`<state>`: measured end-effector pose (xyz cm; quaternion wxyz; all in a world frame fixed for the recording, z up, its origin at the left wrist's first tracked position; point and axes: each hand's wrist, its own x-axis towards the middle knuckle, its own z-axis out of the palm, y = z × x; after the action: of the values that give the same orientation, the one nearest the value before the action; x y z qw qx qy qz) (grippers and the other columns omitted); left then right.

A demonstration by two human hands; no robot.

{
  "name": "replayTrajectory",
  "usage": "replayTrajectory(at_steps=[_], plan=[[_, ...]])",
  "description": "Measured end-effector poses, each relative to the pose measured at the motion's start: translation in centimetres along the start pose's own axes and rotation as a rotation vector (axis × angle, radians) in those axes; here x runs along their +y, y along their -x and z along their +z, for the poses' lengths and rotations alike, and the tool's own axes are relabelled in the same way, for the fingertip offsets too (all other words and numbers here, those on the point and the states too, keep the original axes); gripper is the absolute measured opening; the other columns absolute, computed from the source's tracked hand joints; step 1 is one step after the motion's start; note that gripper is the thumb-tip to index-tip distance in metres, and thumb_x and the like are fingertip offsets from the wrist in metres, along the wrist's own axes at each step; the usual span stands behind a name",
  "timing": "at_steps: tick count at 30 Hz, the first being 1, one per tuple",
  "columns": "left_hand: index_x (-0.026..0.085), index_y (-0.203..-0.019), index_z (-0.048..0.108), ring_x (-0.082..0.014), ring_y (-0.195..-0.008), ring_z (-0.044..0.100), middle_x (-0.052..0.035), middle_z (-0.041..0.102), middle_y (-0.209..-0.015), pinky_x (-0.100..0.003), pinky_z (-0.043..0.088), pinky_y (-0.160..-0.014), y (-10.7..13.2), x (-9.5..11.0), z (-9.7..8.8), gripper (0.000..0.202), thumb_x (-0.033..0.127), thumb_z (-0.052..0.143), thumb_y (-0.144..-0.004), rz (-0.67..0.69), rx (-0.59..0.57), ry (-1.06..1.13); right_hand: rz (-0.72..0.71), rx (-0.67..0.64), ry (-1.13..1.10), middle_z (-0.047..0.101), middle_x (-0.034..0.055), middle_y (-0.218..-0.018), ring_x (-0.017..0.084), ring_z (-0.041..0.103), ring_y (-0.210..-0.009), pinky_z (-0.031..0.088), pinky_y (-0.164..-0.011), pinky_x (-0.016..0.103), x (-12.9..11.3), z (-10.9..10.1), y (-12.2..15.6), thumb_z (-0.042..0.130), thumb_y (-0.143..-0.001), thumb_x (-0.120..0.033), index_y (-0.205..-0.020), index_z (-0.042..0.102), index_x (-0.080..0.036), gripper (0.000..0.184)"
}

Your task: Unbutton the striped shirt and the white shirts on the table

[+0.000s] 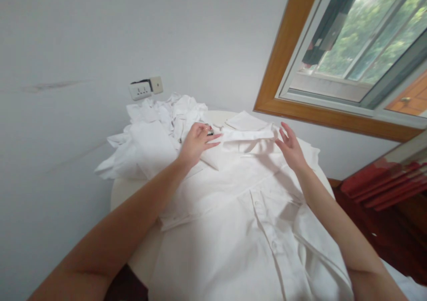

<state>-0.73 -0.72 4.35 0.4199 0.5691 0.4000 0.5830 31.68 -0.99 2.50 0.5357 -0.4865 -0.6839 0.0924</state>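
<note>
White button-up cloth shirt (233, 229) lay spread out on the round pale desk (123, 189), front side up, with its neck end far from the person and its bottom end close to them. It lay flat like that, so the folded white collar (248, 135) and the line of small buttons (267, 229) were both easy to see and reach. The left hand (195, 144) rested on the cloth just beside the left end of the collar. Its grip was loose and flat, with the fingers stretched out and holding nothing, and it seemed to press the shirt down so it would not slide. The right hand (291, 148) was by the right end of the collar, a little above the cloth. Its grip was wide, with the fingers spread apart and nothing in them. One hand sat on each side of the collar. A messy heap of crumpled white clothes (156, 127) sat at the back left of the desk, touching the shirt's edge, out of the way of the hands. Behind it, a white wall socket (140, 90) was on the grey wall. A window with a brown wooden frame (283, 56) was on the right, and some dark red cloth (383, 189) lay below it.
</note>
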Motion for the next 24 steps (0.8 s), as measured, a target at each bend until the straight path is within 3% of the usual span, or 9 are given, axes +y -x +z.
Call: replayTrajectory(at_steps=[2,4,6,8,11,15,18,22,24], plan=[[0.023,-0.117,0.042,-0.0235,-0.120,0.056,-0.0153,0.041,-0.139,-0.041,0.052,-0.091,0.4,-1.0,0.5,0.029,0.036,0.046,-0.092,0.260,-0.034,-0.224,-0.129,-0.027,0.192,0.013,0.0081,-0.158,0.027,0.022,-0.143,0.034,-0.108,0.049,1.0,0.3,0.0,0.053,-0.086,-0.042,-0.141,0.036,-0.030,0.059],[0.022,-0.128,0.041,-0.0278,-0.138,0.034,-0.0165,0.027,-0.151,-0.049,0.037,-0.107,1.1,-1.6,0.9,0.041,0.033,0.051,-0.090,0.523,-0.147,-0.550,-0.233,-0.077,0.363,0.011,0.0096,-0.159,0.028,0.016,-0.145,0.027,-0.112,0.051,1.8,0.6,0.1,0.051,-0.086,-0.036,-0.138,0.043,-0.024,0.054],[0.023,-0.132,0.045,-0.0287,-0.144,0.018,-0.0124,0.022,-0.155,-0.053,0.019,-0.116,1.9,-2.1,1.1,0.045,0.028,0.053,-0.089,0.721,-0.345,-0.850,-0.289,-0.158,0.461,0.029,0.0124,-0.152,0.028,0.028,-0.140,0.030,-0.111,0.050,2.6,0.8,0.5,0.049,-0.087,-0.030,-0.130,0.053,-0.021,0.044],[0.026,-0.134,0.046,-0.0270,-0.145,0.015,-0.0080,0.024,-0.156,-0.052,0.010,-0.118,2.4,-2.9,1.1,0.046,0.025,0.052,-0.089,0.799,-0.512,-1.044,-0.287,-0.265,0.505,0.052,0.0127,-0.136,0.027,0.047,-0.127,0.037,-0.105,0.046,3.1,1.1,1.0,0.046,-0.088,-0.028,-0.120,0.061,-0.021,0.037],[0.023,-0.141,0.040,-0.0250,-0.144,0.021,-0.0090,0.026,-0.155,-0.047,0.015,-0.118,2.7,-5.0,1.0,0.051,0.030,0.048,-0.091,0.707,-0.575,-1.184,-0.253,-0.423,0.533,0.065,0.0103,-0.117,0.025,0.058,-0.109,0.043,-0.098,0.042,3.3,1.8,1.9,0.045,-0.091,-0.034,-0.120,0.062,-0.021,0.036],[0.017,-0.142,0.037,-0.0248,-0.135,0.037,-0.0133,0.037,-0.149,-0.042,0.029,-0.111,2.4,-7.2,0.9,0.054,0.041,0.041,-0.094,0.486,-0.518,-1.245,-0.232,-0.537,0.651,0.064,0.0124,-0.116,0.026,0.055,-0.106,0.041,-0.095,0.040,2.3,2.9,3.1,0.048,-0.090,-0.049,-0.129,0.056,-0.019,0.050],[0.016,-0.140,0.039,-0.0250,-0.126,0.044,-0.0123,0.049,-0.139,-0.040,0.035,-0.105,2.1,-7.0,1.0,0.052,0.040,0.042,-0.094,0.448,-0.451,-1.281,-0.174,-0.506,0.780,0.061,0.0145,-0.112,0.027,0.053,-0.101,0.040,-0.091,0.039,1.2,3.9,3.4,0.048,-0.090,-0.052,-0.126,0.058,-0.018,0.051],[0.021,-0.136,0.045,-0.0241,-0.107,0.052,-0.0086,0.063,-0.115,-0.038,0.041,-0.093,1.6,-6.0,1.2,0.045,0.027,0.047,-0.091,0.412,-0.367,-1.354,-0.088,-0.448,0.821,0.060,0.0123,-0.101,0.024,0.052,-0.096,0.039,-0.086,0.034,0.8,4.8,3.2,0.050,-0.091,-0.039,-0.103,0.066,-0.020,0.028],[0.022,-0.124,0.056,-0.0237,-0.102,0.052,-0.0081,0.063,-0.107,-0.037,0.042,-0.088,1.3,-5.8,1.3,0.036,0.022,0.046,-0.090,0.407,-0.356,-1.376,-0.060,-0.423,0.806,0.059,0.0108,-0.097,0.023,0.053,-0.094,0.040,-0.082,0.031,1.0,5.1,3.0,0.050,-0.091,-0.032,-0.096,0.066,-0.020,0.020]])
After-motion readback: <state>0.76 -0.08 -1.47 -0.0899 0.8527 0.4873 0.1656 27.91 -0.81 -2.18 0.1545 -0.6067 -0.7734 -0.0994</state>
